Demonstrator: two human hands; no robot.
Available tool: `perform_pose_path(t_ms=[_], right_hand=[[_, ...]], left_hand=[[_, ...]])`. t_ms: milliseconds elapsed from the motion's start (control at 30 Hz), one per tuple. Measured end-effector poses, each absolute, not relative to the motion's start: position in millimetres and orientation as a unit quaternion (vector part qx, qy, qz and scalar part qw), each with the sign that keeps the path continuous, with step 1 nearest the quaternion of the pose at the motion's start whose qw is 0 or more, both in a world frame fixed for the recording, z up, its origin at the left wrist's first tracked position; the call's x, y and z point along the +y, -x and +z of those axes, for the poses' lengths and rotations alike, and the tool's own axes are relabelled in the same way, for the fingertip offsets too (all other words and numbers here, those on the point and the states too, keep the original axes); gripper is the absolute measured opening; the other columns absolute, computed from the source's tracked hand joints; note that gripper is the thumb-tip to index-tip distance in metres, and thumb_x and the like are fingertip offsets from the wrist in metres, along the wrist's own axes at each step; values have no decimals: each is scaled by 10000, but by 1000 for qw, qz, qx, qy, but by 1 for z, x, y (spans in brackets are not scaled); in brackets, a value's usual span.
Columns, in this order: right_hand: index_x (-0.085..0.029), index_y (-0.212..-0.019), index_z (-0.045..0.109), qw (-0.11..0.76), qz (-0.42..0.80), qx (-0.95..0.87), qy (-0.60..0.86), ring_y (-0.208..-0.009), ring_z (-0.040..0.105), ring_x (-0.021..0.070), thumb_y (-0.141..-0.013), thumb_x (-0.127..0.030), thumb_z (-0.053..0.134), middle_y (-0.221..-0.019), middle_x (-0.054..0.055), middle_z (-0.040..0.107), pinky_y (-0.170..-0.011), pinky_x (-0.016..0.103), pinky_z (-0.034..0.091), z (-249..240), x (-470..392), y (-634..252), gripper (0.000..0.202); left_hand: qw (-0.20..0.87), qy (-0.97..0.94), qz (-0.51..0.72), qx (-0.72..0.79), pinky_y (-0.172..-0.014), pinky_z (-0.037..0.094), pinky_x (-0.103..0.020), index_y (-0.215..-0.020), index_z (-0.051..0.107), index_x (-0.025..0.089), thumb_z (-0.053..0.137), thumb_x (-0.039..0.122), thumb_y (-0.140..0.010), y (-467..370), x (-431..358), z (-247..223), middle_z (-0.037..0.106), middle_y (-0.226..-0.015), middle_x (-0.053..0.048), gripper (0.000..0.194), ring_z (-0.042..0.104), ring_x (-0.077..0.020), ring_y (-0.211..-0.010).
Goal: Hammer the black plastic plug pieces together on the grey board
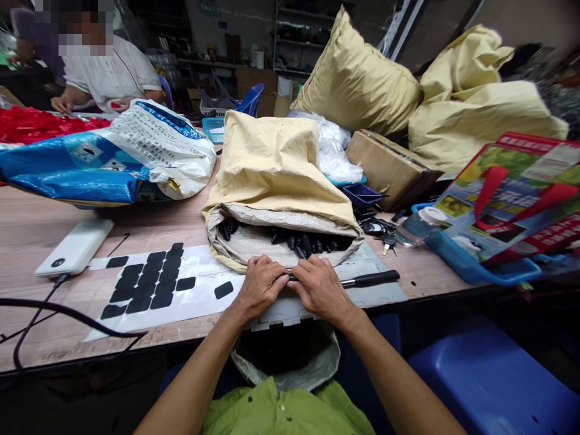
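Note:
My left hand (263,283) and my right hand (319,287) meet at the table's front edge, fingers closed and thumbs nearly touching. Between them a bit of a small black part (292,277) shows; the fingers cover most of it. Just beyond lies a yellow woven sack (276,163), its mouth facing me, with several glossy black pieces (308,243) inside. A tool with a black handle (374,278) and a metal shaft lies beside my right hand on a grey board (383,293). Below the edge, a second sack (312,371) gapes open at my lap.
On the left are a white power bank (77,244) with a cable, a sheet of black stickers (149,275) and a blue-white bag (109,160). To the right stand keys (388,241), a clear jar (419,226) and a blue basket (480,266). A co-worker (109,75) sits across.

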State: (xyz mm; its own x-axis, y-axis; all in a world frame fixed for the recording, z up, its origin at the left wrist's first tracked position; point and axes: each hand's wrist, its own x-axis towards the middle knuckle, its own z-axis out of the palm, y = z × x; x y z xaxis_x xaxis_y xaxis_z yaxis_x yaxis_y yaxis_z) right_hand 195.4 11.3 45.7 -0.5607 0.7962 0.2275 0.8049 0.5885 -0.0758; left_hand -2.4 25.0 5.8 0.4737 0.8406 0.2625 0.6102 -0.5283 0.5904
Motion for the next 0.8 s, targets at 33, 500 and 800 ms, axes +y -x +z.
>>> perform_pose_path(t_ms=[33, 500, 800], right_hand=[[-202, -906, 625, 120, -15, -882, 456, -924, 468, 228, -968, -338, 636, -928, 46, 636, -802, 387, 289, 46, 11, -195, 149], [-205, -920, 648, 106, -11, -885, 453, -942, 488, 239, -961, -328, 657, -935, 62, 651, -800, 387, 305, 44, 9, -198, 130], [-196, -887, 633, 118, -12, -887, 447, -922, 477, 236, -995, -374, 595, -912, 64, 636, -812, 395, 316, 41, 5, -197, 212]], left_hand=[[211, -834, 264, 436, -917, 295, -452, -992, 708, 239, 482, 353, -1031, 2, 25, 6, 739, -926, -8, 256, 521, -233, -956], [211, -835, 264, 435, -919, 299, -454, -950, 690, 242, 518, 355, -997, 2, 24, 9, 728, -921, -22, 211, 527, -242, -968], [191, -843, 256, 432, -919, 285, -454, -910, 699, 237, 511, 352, -1006, 1, 25, 6, 692, -866, -15, 240, 516, -232, -946]])
